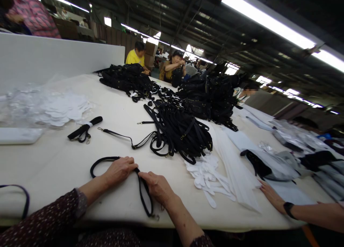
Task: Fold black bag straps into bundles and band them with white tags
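Note:
My left hand (119, 170) and my right hand (157, 186) lie close together on the white table (59, 161), both closed on a black strap (142, 195). The strap loops out to the left of my left hand and hangs in a long loop toward the table's near edge, ending in a small metal clip. A big pile of black straps (180, 130) lies beyond my hands, near the table's middle.
A folded strap with a white band (84, 129) and a loose thin strap (118, 135) lie ahead left. White paper pieces (206, 175), clear bags (40, 103) and black bags (206, 96) cover the table. A co-worker's hand with a dark wristband (272, 195) rests at right.

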`<action>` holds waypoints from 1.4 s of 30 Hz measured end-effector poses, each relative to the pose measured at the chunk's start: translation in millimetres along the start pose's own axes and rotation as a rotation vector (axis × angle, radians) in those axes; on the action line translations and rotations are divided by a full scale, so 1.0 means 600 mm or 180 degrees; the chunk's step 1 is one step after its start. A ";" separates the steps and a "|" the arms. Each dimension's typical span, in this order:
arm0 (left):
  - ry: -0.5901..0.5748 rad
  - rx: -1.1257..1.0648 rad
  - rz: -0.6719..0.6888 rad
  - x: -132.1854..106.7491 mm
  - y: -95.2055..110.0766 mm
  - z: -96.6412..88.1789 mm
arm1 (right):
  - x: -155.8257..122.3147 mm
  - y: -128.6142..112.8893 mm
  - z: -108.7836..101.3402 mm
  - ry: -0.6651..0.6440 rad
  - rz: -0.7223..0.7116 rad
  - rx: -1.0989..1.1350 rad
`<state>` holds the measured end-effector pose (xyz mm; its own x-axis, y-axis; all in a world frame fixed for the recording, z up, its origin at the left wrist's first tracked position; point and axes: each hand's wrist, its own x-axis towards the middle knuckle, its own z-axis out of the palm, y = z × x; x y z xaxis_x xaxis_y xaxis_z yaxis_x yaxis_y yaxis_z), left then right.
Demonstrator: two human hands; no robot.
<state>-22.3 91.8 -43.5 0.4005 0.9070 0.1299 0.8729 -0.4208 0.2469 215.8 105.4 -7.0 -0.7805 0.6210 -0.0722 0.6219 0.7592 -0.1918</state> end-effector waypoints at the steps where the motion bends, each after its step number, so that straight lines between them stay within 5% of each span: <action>1: -0.0011 -0.0004 0.0027 0.002 -0.002 0.000 | 0.001 0.000 -0.006 -0.0085 -0.0145 -0.0105; 8: -0.0046 0.0011 0.0081 0.001 0.003 -0.006 | 0.027 0.003 -0.035 0.0118 -0.1252 -0.0991; 14: -0.0028 -0.0001 0.0111 0.003 0.000 -0.008 | 0.053 0.020 -0.033 -0.0276 -0.1772 -0.0990; 21: 0.0028 0.0003 0.0281 0.005 -0.009 -0.011 | 0.084 -0.008 -0.023 -0.0308 -0.0952 -0.0667; 27: 0.0084 0.0025 0.0300 -0.024 -0.067 -0.047 | 0.086 -0.027 0.002 -0.0027 -0.0210 -0.0285; 33: 0.0055 -0.0922 -0.0361 -0.061 -0.113 -0.041 | 0.088 -0.046 0.018 0.0133 0.0226 -0.0279; 42: 0.0019 -0.1323 -0.0539 -0.071 -0.100 -0.029 | 0.094 -0.058 0.035 0.0655 0.0358 0.0067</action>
<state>-96.6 78.2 -47.0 0.2590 0.9640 0.0596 0.7394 -0.2376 0.6299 148.5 109.8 -25.1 -0.6754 0.7297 0.1063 0.7011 0.6801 -0.2144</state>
